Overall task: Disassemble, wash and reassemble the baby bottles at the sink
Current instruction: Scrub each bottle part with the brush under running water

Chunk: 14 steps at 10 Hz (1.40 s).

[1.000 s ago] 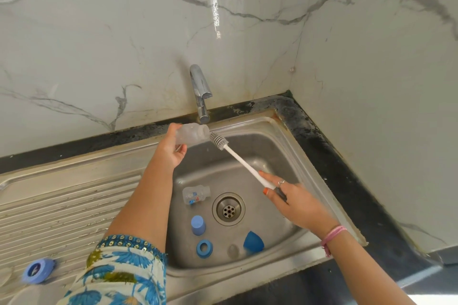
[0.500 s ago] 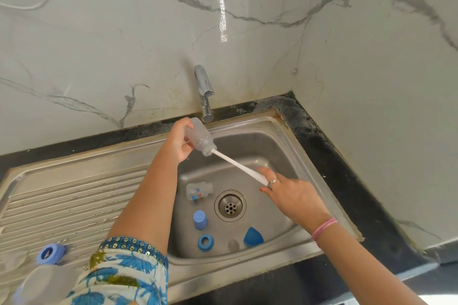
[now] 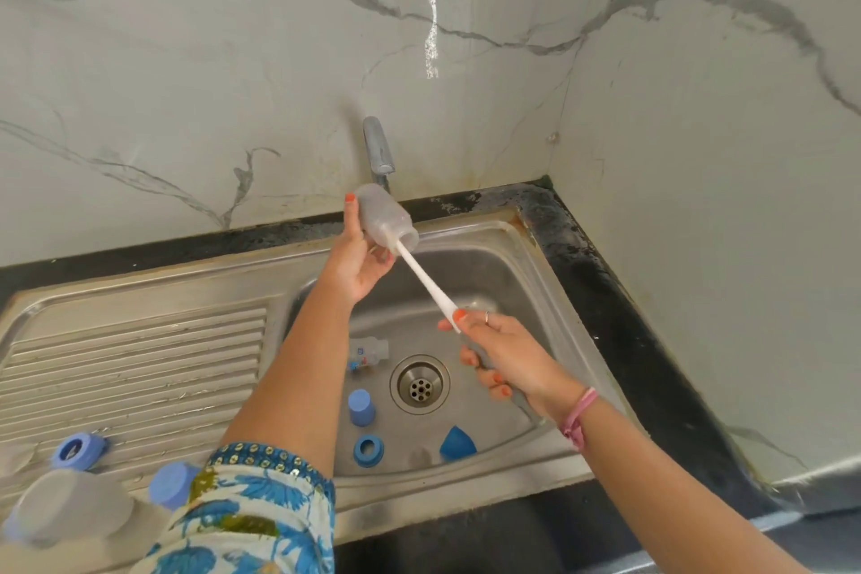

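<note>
Slippage is worrying me most: my left hand (image 3: 361, 256) is gripping the translucent plastic bottle (image 3: 384, 217) just below the steel tap (image 3: 378, 151), while my right hand (image 3: 508, 357) is clenching the white-handled bottle brush (image 3: 426, 282), its head buried inside. Wet plastic could be twisting loose, or a hard push could be knocking it into the steel sink (image 3: 512, 266). Near the drain (image 3: 420, 384) I am counting one small clear bottle (image 3: 368, 352), one blue cap (image 3: 361, 406), one blue ring (image 3: 368, 450), one blue cone-shaped piece (image 3: 457, 443).
</note>
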Each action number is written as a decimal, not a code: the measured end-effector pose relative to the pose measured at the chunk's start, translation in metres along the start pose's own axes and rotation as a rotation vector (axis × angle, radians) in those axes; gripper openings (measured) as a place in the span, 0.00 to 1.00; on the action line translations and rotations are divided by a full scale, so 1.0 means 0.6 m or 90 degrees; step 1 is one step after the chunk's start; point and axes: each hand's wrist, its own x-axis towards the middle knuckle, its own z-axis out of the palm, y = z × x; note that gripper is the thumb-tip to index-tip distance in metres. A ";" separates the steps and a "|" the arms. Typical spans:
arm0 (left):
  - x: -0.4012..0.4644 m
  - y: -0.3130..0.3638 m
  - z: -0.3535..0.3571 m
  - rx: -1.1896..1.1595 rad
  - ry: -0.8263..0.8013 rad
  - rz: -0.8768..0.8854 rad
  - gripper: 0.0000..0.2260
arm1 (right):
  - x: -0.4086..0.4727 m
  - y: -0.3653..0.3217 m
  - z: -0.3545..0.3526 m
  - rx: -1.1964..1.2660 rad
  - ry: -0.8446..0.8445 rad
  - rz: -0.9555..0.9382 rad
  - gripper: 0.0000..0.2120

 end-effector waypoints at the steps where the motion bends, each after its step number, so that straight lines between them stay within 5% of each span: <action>1: -0.001 0.006 -0.025 0.013 0.079 0.003 0.16 | 0.005 0.004 -0.019 -0.549 0.179 -0.134 0.12; 2: -0.011 0.018 -0.023 -0.005 0.072 -0.040 0.23 | 0.003 0.016 -0.008 -0.912 0.245 -0.183 0.18; 3: -0.018 0.013 -0.013 -0.019 0.112 -0.004 0.21 | -0.007 0.000 0.024 -0.554 0.105 -0.122 0.11; 4: -0.027 -0.002 -0.021 -0.276 0.051 0.063 0.06 | -0.004 -0.015 0.027 0.203 -0.154 0.125 0.12; 5: -0.034 -0.002 -0.030 -0.205 -0.002 0.046 0.14 | 0.005 -0.011 0.024 0.189 -0.175 0.109 0.14; 6: -0.029 0.004 -0.045 0.005 0.054 -0.015 0.21 | 0.014 -0.009 0.038 -0.317 0.010 -0.077 0.14; 7: -0.028 0.023 -0.056 -0.049 0.046 -0.034 0.25 | 0.023 -0.005 0.049 -0.600 0.082 -0.175 0.12; 9: -0.023 0.051 -0.030 -0.069 0.068 0.000 0.11 | 0.033 0.006 0.091 -0.758 0.281 -0.230 0.16; 10: -0.021 0.036 -0.043 -0.195 -0.002 0.006 0.10 | 0.040 0.003 0.077 -0.330 0.118 -0.077 0.14; 11: -0.015 0.021 -0.049 -0.390 -0.127 0.006 0.17 | 0.029 -0.004 0.068 0.489 -0.251 0.185 0.16; 12: -0.013 0.028 -0.045 -0.202 -0.072 0.003 0.23 | 0.024 -0.004 0.063 0.268 -0.166 0.086 0.17; 13: -0.008 0.043 -0.058 0.077 0.017 -0.063 0.27 | 0.019 -0.009 0.052 -0.358 0.073 -0.068 0.19; 14: -0.007 0.050 -0.071 0.044 -0.005 -0.062 0.23 | 0.011 0.003 0.049 -0.573 0.162 -0.165 0.21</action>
